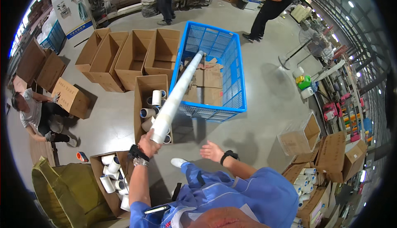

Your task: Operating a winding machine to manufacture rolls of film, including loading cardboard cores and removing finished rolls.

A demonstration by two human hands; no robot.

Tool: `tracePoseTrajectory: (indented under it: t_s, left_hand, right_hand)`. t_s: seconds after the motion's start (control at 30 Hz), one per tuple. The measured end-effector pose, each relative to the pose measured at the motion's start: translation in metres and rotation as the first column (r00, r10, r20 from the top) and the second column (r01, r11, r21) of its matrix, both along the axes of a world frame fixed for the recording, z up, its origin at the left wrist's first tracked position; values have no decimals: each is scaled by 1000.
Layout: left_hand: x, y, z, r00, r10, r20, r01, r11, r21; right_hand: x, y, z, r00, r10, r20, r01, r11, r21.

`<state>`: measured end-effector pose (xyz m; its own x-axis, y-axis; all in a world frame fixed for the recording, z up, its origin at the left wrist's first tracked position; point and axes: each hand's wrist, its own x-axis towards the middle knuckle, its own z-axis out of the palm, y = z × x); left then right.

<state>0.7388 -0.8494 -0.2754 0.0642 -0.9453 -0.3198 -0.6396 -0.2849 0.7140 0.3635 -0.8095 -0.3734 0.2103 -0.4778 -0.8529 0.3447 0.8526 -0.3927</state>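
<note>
A long white roll (pixel 173 100) slants from my left hand up over the left side of the blue plastic crate (pixel 242 83), its far end inside the crate. My left hand (pixel 149 144) is closed on the near end of this roll, and the roll hides part of its fingers. To the right of it, my right hand (pixel 212 151) is held out over the floor with its fingers apart, and it holds nothing. Flattened brown cardboard (pixel 206 81) lies in the crate. Beneath the roll, a cardboard box (pixel 141 88) holds several short white rolls (pixel 156 98).
Several open cardboard boxes (pixel 136 54) stand left of the crate. A box of white rolls (pixel 112 166) is beside my left forearm. At left, a seated person (pixel 39 112) handles a box; another person (pixel 275 5) stands far right. A fan (pixel 312 42) and stacked boxes (pixel 331 155) line the right.
</note>
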Motion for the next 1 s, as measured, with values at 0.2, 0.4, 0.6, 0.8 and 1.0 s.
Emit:
tracePoseTrajectory:
  t_s: [0.2, 0.4, 0.6, 0.8, 1.0]
  left_hand:
    - [-4, 119, 55, 974, 81, -211, -97, 993, -67]
    - [57, 284, 212, 952, 181, -246, -207, 975, -81]
    - [58, 445, 279, 598, 800, -51, -799, 600, 37]
    - [17, 521, 161, -354, 873, -335, -840, -454, -296]
    - [0, 621, 22, -552, -101, -827, -559, -691, 458]
  right_hand:
    - [123, -77, 27, 966, -7, 259, -22, 994, 108]
    - [193, -130, 13, 927, -102, 360, 141, 986, -84]
    - [203, -126, -21, 932, -15, 361, -3, 999, 49]
    - [189, -52, -8, 961, 223, 164, -213, 974, -75]
    - [208, 7, 18, 935, 314, 164, -298, 947, -116]
